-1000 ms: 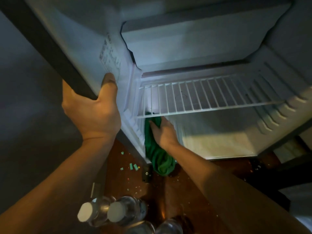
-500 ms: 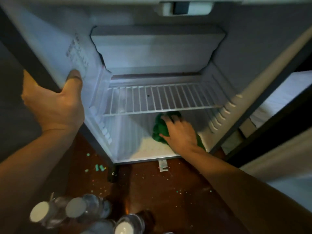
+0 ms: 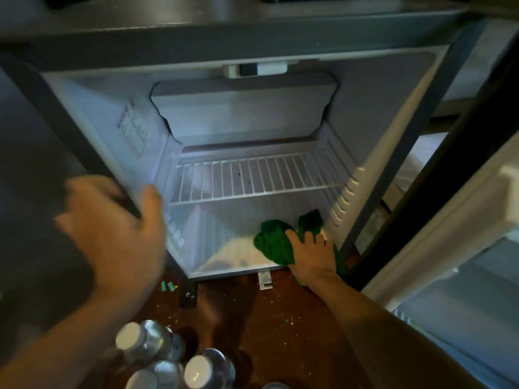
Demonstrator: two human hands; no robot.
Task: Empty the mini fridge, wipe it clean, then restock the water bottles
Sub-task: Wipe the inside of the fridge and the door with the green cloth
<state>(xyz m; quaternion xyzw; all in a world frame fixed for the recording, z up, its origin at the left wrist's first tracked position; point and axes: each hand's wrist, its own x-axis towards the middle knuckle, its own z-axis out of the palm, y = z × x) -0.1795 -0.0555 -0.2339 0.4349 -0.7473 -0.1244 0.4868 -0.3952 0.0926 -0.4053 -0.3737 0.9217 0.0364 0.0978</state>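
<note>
Cloth (image 3: 273,242) is tucked in the fridge's (image 3: 106,127) front-right corner, under the wire shelf (image 3: 252,178). Bottles (image 3: 146,343) are parked on the floor (image 3: 280,318) out front.

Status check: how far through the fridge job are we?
Done: emptying, the wire shelf and fridge floor hold no bottles. In hand: wiping, the right hand presses the green cloth at the front right corner. Left: restocking the water bottles, which stand outside the fridge.

cloth (image 3: 273,244) moved right, left hand (image 3: 112,240) slid lower

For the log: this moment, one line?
wiping | right hand presses green cloth on fridge floor | left hand blurred | bottles outside
</note>
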